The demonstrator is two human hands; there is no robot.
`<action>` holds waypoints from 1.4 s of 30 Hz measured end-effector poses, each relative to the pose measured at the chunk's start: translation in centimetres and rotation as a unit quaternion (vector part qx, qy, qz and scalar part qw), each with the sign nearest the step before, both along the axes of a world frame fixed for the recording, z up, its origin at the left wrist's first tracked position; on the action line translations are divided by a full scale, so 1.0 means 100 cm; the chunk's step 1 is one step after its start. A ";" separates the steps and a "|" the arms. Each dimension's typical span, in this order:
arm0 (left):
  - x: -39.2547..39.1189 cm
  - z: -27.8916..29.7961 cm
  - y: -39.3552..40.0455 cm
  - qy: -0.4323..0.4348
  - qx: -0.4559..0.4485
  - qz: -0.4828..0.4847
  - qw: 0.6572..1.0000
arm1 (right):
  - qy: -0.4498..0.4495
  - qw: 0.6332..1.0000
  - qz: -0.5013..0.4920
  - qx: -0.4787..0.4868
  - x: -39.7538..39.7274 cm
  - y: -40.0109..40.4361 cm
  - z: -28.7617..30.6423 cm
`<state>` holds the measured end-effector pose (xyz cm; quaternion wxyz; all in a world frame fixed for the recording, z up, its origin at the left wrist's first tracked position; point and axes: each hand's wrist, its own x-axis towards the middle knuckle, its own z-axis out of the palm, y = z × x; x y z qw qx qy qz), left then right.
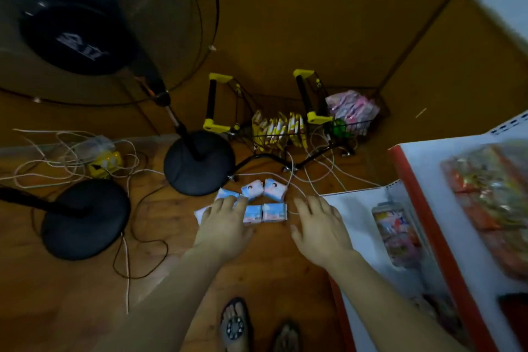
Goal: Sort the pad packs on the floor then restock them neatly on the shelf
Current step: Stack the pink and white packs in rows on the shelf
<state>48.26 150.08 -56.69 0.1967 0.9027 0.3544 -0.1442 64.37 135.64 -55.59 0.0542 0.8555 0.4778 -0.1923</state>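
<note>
The pad packs [258,201] lie on the wooden floor [160,226] just in front of the nearer fan base [199,162], drawn into two short rows, likely so that like packs sit together before going up to the shelf [360,208] at their right. The left hand [221,226] rests with straight fingers on the packs at the cluster's left end, seemingly squaring them up, while the right hand [318,227] hovers spread and empty just right of the cluster, placed to close in from that side. Sorting looks close to done and restocking not yet begun; the loose cables [300,177] beside the packs could snag a careless lift.
</note>
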 end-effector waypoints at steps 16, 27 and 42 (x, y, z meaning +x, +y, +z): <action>0.064 -0.441 0.051 0.099 -0.052 0.007 0.994 | 0.045 0.992 0.027 -0.119 0.075 0.067 -0.442; 0.093 -0.601 0.075 0.155 -0.026 -0.060 0.986 | 0.049 0.990 0.040 -0.126 0.105 0.091 -0.613; 0.081 -0.448 0.078 0.062 -0.045 -0.062 0.995 | 0.092 0.993 0.060 -0.049 0.108 0.075 -0.444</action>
